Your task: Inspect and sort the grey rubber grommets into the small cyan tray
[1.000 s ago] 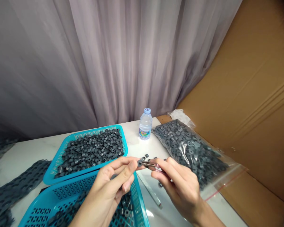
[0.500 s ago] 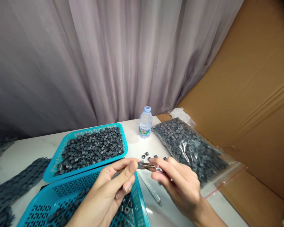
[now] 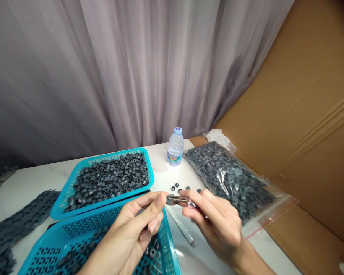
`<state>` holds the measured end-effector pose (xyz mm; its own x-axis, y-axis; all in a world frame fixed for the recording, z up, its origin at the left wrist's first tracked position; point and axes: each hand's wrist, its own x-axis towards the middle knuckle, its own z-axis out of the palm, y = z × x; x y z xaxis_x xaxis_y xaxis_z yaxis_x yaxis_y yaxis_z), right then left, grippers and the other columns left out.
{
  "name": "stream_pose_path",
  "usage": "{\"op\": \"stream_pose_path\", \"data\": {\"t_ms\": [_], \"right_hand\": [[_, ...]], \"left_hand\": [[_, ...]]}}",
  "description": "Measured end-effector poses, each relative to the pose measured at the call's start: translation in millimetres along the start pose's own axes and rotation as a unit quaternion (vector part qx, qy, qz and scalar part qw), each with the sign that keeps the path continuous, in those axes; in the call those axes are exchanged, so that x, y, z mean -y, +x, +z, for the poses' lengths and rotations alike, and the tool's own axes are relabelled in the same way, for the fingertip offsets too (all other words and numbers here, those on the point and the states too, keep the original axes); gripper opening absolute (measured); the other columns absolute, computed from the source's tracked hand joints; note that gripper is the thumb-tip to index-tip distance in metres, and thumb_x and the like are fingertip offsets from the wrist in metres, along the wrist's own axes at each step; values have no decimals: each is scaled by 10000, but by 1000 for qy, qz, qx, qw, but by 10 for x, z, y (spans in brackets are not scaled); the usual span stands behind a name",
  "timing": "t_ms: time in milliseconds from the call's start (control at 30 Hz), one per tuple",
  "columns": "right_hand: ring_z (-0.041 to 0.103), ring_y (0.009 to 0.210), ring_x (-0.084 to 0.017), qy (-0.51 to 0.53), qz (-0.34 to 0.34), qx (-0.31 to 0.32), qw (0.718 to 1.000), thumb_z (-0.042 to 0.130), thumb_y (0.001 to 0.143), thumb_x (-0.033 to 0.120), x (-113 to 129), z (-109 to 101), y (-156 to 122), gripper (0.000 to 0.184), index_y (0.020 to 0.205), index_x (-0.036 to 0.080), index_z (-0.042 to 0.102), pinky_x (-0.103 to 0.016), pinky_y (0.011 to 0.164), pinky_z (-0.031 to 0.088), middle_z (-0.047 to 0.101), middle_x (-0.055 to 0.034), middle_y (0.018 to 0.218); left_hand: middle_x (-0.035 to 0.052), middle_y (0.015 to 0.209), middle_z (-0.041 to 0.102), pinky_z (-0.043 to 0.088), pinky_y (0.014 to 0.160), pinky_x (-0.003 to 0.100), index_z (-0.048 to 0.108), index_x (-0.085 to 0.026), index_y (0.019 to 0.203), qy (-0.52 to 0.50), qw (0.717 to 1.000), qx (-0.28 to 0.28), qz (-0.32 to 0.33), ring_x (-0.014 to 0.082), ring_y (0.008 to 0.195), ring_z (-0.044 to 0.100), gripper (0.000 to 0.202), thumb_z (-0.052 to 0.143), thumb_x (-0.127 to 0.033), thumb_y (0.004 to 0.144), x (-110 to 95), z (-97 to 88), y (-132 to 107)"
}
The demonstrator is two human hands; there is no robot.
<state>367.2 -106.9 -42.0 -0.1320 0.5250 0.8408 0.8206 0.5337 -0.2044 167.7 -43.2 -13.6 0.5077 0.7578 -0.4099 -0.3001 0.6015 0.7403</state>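
My left hand [image 3: 133, 235] is closed in a pinch on a small dark grey ring [image 3: 169, 199] over the near blue basket [image 3: 103, 244]. My right hand [image 3: 215, 223] is closed on a thin metal tool [image 3: 179, 199] whose tip meets the ring. Several loose grey rings [image 3: 180, 187] lie on the white table [image 3: 40, 177] just beyond my fingers.
A far blue basket [image 3: 74, 189] is heaped with grey rings. A clear bag of rings [image 3: 226, 179] lies at right, a small water bottle [image 3: 175, 147] behind. Grey punched sheets [image 3: 14, 225] lie at left. Cardboard [image 3: 304, 114] stands at right, a curtain behind.
The hands stay together, the tool's tip on the ring. The view has tilted slightly, so the table things sit a little higher in the picture.
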Motion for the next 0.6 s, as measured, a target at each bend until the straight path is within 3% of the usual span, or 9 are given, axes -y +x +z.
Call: {"op": "stream_pose_path", "data": {"t_ms": [333,600], "right_hand": [[627,640,-140,-14,-9,1,1000,527,1116,259,23,4,18,252,1250,73,633,-256,594,504,724,-87,837],[663,653,-143,-36,-8,4,999,540,1115,254,36,3,7,267,1300,85,631,-257,585,521,735,-83,851]], "left_hand": [[-44,619,496,437,596,145,813,-176,891,-11,997,72,-31,67,580,415,256,909,-398,808,25,-141,71],[-56,612,483,410,572,116,784,-154,873,-39,999,26,-10,53,571,385,262,936,-349,787,78,-55,21]]}}
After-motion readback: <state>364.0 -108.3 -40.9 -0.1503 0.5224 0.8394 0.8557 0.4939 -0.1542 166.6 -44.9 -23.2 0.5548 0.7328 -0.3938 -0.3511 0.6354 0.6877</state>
